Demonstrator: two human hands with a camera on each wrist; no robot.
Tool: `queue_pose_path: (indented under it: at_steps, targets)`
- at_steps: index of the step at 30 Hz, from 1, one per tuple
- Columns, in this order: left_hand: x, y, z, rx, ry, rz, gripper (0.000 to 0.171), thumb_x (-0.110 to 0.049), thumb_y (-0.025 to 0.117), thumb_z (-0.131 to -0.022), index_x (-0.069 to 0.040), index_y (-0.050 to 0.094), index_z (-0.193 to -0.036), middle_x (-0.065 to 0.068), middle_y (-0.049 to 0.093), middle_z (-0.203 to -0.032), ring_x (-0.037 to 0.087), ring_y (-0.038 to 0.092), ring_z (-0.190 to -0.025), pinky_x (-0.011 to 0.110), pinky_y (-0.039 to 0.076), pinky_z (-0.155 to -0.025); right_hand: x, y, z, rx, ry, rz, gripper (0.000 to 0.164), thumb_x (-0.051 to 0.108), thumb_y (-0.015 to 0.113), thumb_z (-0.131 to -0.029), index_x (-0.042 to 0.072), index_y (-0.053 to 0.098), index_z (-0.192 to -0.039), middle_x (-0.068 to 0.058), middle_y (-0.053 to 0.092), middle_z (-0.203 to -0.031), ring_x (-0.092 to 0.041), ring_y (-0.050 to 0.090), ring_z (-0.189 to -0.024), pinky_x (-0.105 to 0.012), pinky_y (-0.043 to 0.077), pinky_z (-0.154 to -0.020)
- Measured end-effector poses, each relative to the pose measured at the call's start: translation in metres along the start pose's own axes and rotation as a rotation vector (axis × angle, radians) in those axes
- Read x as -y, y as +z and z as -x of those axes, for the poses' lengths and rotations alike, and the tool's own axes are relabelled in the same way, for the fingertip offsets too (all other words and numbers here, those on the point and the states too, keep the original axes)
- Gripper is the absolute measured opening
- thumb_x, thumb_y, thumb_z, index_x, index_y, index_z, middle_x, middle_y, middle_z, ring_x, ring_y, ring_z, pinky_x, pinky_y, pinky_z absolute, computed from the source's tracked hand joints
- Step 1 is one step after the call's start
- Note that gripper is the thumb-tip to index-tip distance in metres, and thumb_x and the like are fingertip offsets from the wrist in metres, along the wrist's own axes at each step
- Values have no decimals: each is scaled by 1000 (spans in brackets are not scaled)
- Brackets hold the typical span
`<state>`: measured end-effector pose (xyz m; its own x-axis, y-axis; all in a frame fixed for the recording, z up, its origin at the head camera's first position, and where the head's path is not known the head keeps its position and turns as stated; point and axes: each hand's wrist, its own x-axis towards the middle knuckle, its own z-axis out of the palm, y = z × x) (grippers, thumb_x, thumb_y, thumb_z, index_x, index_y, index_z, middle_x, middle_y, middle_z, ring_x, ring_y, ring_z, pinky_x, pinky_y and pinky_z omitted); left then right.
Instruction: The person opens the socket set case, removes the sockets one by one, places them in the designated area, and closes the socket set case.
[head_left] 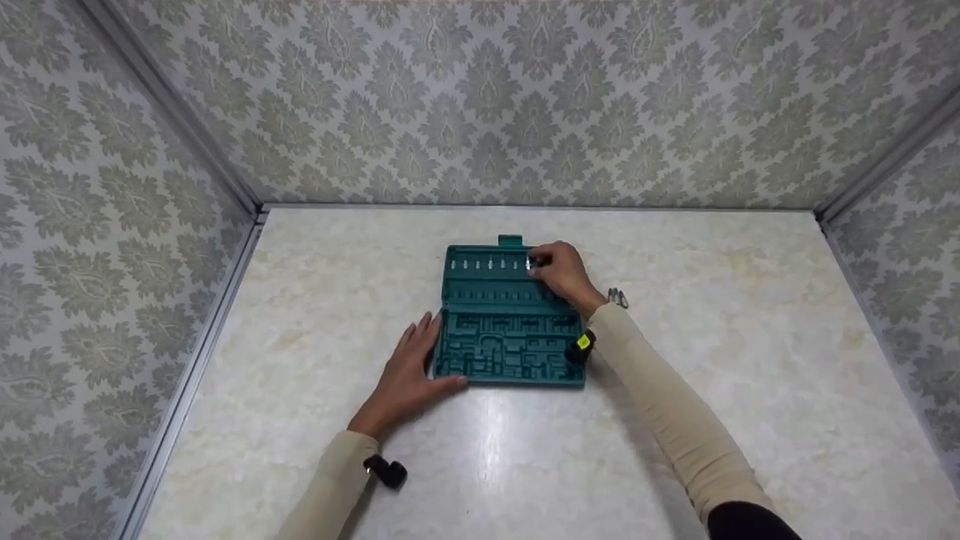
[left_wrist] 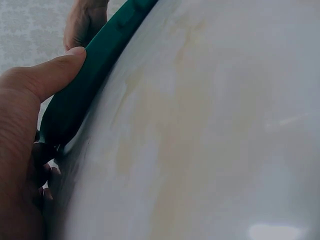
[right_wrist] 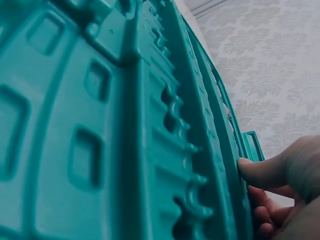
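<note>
A green moulded tool case lies unfolded on the table, its latch tab at the far edge. Several small silver bits stand in a row in its far half. At the right of that row, my right hand pinches a small silver bit between thumb and fingers; the right wrist view shows the thumb against the case's far edge, with the bit hidden. My left hand rests at the near left corner, fingers straight along the side and thumb on the front edge. The thumb touches the case in the left wrist view.
Several small silver pieces lie on the table beside my right wrist. The case's near half has moulded recesses. Patterned walls enclose the pale marbled table at the back and both sides.
</note>
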<state>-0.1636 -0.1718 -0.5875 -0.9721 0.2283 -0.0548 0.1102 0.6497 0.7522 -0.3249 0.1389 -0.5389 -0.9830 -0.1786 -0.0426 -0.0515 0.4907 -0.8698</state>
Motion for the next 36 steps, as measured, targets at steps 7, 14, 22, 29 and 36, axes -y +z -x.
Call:
queue_pose_path:
  at_steps: [7,14,22,29,36]
  targets:
    - [-1,0,0,-12,14,-17,121,-69,85,-86,-30,18,-178,1,14,-185,35,8,-170,64,17,-134,-2,6,1,-87,-46,18,19,2,73,-104,-2,78,-122,-20,72,-120,-34,66,-112,-50,55,-102]
    - [-1,0,0,-8,-1,-7,120,-70,84,-85,-35,17,-178,-3,13,-185,33,6,-171,65,16,-133,-3,6,1,-162,-45,-38,16,9,72,-107,-1,79,-118,-19,73,-120,-32,66,-110,-48,54,-101]
    - [-1,1,0,-6,-24,-10,122,-74,83,-83,-38,15,-177,-7,10,-184,30,4,-171,65,16,-133,-5,-17,11,-171,-33,-196,22,14,71,-109,-1,77,-124,-15,74,-122,-23,64,-107,-36,53,-95]
    - [1,1,0,0,-27,-14,121,-74,83,-83,-40,15,-177,-9,10,-185,30,4,-171,65,15,-134,-12,-37,26,-179,-23,-177,27,12,71,-108,-5,75,-129,-17,73,-127,-25,63,-113,-37,52,-98]
    - [2,2,-2,-12,1,-25,120,-70,84,-85,-30,19,-178,0,15,-185,35,7,-171,63,17,-134,-24,-59,44,-197,-22,-138,29,15,70,-109,-3,75,-132,-16,73,-130,-24,63,-114,-33,53,-92]
